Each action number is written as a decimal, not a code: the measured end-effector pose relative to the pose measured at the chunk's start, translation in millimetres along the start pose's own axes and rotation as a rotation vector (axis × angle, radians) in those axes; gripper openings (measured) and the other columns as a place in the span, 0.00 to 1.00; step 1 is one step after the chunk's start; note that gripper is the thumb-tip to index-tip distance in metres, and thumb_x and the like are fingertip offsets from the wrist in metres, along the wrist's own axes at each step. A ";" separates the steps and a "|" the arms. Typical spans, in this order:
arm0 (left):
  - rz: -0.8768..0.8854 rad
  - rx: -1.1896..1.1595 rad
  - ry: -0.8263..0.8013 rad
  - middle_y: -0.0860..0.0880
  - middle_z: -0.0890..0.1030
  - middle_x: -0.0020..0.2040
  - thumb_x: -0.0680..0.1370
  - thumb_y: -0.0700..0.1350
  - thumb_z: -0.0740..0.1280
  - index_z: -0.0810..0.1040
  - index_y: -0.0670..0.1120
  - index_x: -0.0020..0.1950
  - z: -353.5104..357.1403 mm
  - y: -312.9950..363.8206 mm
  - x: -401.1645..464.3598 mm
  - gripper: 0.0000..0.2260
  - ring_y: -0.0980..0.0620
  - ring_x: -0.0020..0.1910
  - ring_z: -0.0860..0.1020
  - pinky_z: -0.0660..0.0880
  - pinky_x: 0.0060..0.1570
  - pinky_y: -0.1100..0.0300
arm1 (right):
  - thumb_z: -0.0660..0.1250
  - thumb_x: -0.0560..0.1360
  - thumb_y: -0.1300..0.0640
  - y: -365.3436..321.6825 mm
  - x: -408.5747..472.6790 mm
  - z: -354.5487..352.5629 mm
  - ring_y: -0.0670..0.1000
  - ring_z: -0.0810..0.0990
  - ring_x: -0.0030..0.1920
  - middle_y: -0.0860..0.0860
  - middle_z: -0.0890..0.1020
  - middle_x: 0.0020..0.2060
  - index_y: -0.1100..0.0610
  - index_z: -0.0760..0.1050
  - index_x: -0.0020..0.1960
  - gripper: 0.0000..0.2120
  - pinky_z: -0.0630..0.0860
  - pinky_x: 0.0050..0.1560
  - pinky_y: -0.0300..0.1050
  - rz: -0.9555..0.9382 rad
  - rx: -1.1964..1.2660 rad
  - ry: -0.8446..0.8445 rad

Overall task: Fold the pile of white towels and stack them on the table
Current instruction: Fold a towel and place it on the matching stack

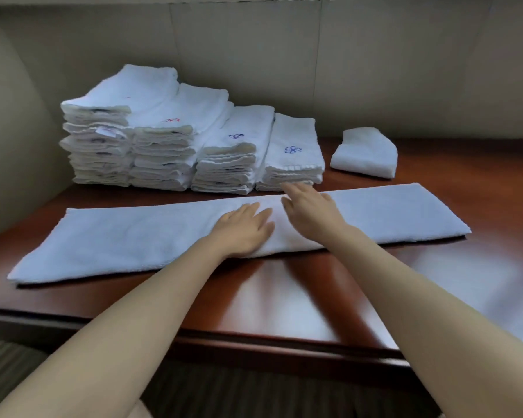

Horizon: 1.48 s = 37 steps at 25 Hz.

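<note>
Your left hand (243, 229) and right hand (307, 206) lie flat, fingers straight, gripping nothing, on the long towel (133, 239) mid-counter (284, 285) | done: four folded stacks (163, 140) behind | left: cross-folds, stacking; loose bundle (364, 153) at right likely pending

head camera looks forward and down, close over the table (284, 297).
</note>
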<state>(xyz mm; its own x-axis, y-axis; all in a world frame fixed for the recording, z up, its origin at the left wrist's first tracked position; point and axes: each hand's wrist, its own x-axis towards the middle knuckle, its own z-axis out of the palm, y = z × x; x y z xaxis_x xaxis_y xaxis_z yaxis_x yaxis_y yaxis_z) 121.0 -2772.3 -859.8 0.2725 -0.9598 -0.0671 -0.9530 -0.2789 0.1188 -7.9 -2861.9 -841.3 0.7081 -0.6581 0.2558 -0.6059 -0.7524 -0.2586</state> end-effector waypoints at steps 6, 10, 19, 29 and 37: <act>-0.252 0.031 0.019 0.52 0.47 0.79 0.82 0.58 0.46 0.50 0.56 0.78 -5.1 -110.6 -68.8 0.24 0.53 0.77 0.47 0.46 0.74 0.53 | 0.49 0.83 0.52 -84.5 -0.1 38.2 0.52 0.66 0.70 0.51 0.70 0.69 0.52 0.64 0.72 0.19 0.61 0.69 0.53 -0.199 -0.015 -0.151; -0.442 0.039 0.076 0.52 0.48 0.79 0.81 0.60 0.44 0.51 0.56 0.78 -7.7 -170.1 -98.5 0.25 0.52 0.77 0.49 0.49 0.74 0.51 | 0.50 0.82 0.51 -150.2 -3.0 63.4 0.52 0.67 0.68 0.50 0.72 0.65 0.53 0.68 0.68 0.17 0.62 0.66 0.54 -0.387 0.003 -0.198; -0.831 -0.095 0.148 0.49 0.56 0.77 0.81 0.54 0.43 0.57 0.51 0.76 -12.4 -250.5 -151.3 0.24 0.50 0.76 0.53 0.51 0.73 0.48 | 0.47 0.82 0.43 -218.2 1.3 83.9 0.47 0.56 0.74 0.50 0.63 0.72 0.48 0.63 0.71 0.21 0.52 0.70 0.56 -0.461 0.026 -0.294; -1.023 -0.184 0.140 0.44 0.73 0.65 0.80 0.59 0.55 0.69 0.43 0.68 -47.8 -234.6 -146.4 0.25 0.42 0.64 0.71 0.66 0.54 0.54 | 0.45 0.81 0.41 -202.8 40.2 83.3 0.49 0.62 0.70 0.47 0.69 0.65 0.46 0.67 0.67 0.21 0.56 0.67 0.61 -0.259 -0.028 -0.264; -0.954 -0.457 0.266 0.42 0.72 0.66 0.78 0.48 0.61 0.66 0.38 0.69 -47.3 -243.0 -134.9 0.23 0.42 0.64 0.71 0.69 0.55 0.56 | 0.44 0.82 0.42 -250.1 52.3 99.4 0.47 0.51 0.76 0.46 0.60 0.74 0.48 0.64 0.72 0.22 0.48 0.71 0.61 -0.383 0.041 -0.357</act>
<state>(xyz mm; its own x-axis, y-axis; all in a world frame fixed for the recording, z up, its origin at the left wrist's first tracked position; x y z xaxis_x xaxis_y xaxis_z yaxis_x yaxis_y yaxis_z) 322.1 -2576.5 -832.7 0.9457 -0.3030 -0.1175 -0.2096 -0.8451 0.4919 216.7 -2705.4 -855.8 0.9598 -0.2805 0.0074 -0.2701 -0.9307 -0.2465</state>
